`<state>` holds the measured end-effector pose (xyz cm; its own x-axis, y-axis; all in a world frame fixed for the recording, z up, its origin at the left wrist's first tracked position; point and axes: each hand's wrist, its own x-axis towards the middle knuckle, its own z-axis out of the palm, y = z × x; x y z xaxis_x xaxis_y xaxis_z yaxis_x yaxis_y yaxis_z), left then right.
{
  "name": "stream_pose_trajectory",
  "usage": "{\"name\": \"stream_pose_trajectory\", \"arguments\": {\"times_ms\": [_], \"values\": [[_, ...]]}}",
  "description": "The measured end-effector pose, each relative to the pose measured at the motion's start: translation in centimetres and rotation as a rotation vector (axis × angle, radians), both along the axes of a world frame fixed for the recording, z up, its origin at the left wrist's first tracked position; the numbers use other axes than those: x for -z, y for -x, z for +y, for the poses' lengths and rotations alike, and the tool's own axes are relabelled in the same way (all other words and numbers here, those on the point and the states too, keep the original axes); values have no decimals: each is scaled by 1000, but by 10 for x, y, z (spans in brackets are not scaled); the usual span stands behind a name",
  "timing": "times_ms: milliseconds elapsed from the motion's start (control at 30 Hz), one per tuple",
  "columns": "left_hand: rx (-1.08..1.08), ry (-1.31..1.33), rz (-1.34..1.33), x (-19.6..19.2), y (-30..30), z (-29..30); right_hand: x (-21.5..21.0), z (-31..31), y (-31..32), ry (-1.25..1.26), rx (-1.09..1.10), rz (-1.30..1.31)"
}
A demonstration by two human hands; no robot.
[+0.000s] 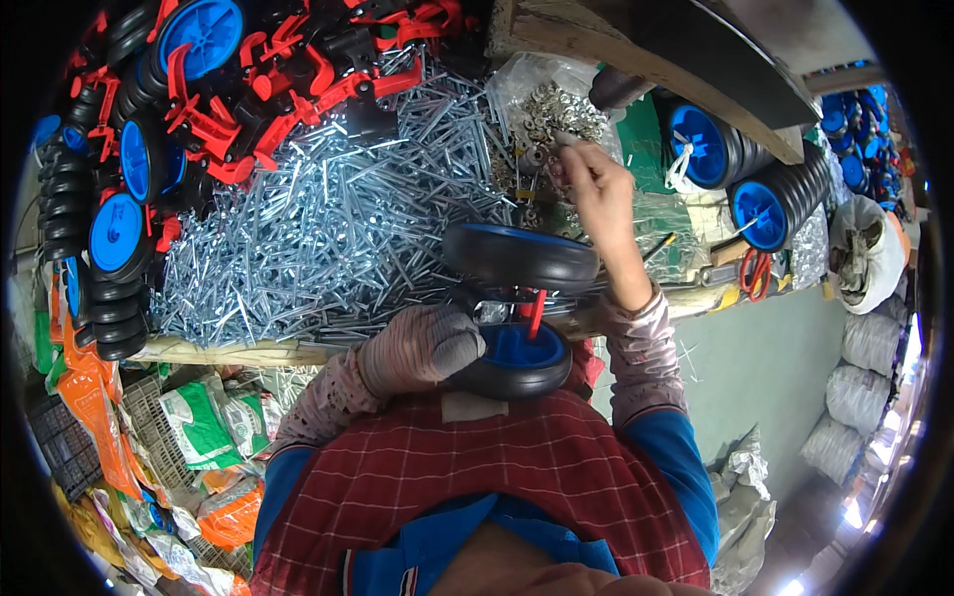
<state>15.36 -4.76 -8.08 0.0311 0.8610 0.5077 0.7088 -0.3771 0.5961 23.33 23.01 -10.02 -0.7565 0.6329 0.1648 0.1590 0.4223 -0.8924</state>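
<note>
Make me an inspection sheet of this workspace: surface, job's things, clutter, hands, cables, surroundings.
Surface: bench with wooden front edge, heaped with metal pins.
Job's things: wheel pair, black with blue hubs, red part between; small metal parts by clear plastic.
Clutter: red plastic pieces, stacked wheels, left; red-handled tool, right.
Hands: left hand, striped glove, grips the wheel pair; right hand, bare, at the small metal parts, grip unclear.
Cables: nothing seen.
Surroundings: bags, lower left; white sack, right.

The nails (298,238) and small fittings (561,107) look like smooth, shiny metal. The tyre (512,262) is matt and rubbery; the hub (507,346), smooth plastic. The brackets (214,129) are glossy plastic, the glove (422,348) ribbed cloth, the apron (447,447) woven cloth, the tabletop edge (248,352) rough wood.
</note>
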Motion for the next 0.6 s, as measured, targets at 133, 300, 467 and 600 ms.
{"name": "stream_pose_trajectory", "arguments": {"times_ms": [133, 300, 467, 600], "values": [[-73, 338, -301, -13, 3, 3, -7, -2, -42, 17, -209, -19], [-252, 355, -844, -51, 33, 75, 9, -8, -38, 61, -94, -35], [-253, 491, -889, -56, 86, 143, 47, 12, 1, 412, 53, 192], [-300, 545, -558, -68, 90, 150, 49, 12, 3, 600, 82, 198]]}}
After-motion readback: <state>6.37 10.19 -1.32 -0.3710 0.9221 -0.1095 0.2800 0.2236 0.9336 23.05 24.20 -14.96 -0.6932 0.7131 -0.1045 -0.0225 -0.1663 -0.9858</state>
